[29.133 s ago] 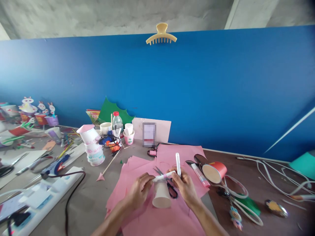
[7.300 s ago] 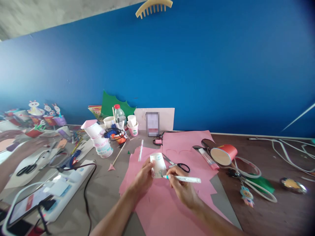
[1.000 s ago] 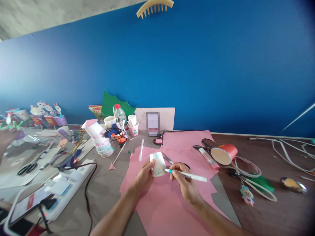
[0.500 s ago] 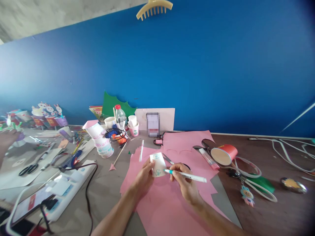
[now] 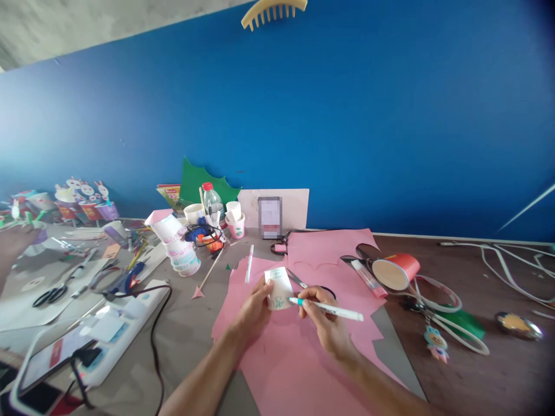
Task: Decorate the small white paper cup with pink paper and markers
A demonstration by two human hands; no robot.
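In my left hand (image 5: 257, 304) I hold a small white paper cup (image 5: 280, 285), its fingers closed round the left side. Teal line drawings show near the cup's top and bottom edges. My right hand (image 5: 324, 323) grips a white marker (image 5: 340, 312) in a pen hold, with its teal tip end at the cup's lower right. Whether the tip touches the surface I cannot tell. Beneath both hands lie pink paper sheets (image 5: 286, 370). Scissors (image 5: 297, 279) rest partly hidden behind the cup and my right hand. Another white marker (image 5: 249, 264) lies to the left.
A leaning stack of decorated cups (image 5: 180, 248) stands left, near a bottle (image 5: 212, 202). A phone (image 5: 270, 218) leans at the back. On the right are a red cup (image 5: 405, 268) and a strap with a charm (image 5: 436, 341). Another person's hand (image 5: 17, 242) is far left.
The cup has turned slightly in my left hand, so its teal drawings sit a little differently. The marker stays at the lower right of the cup; both hands barely move.
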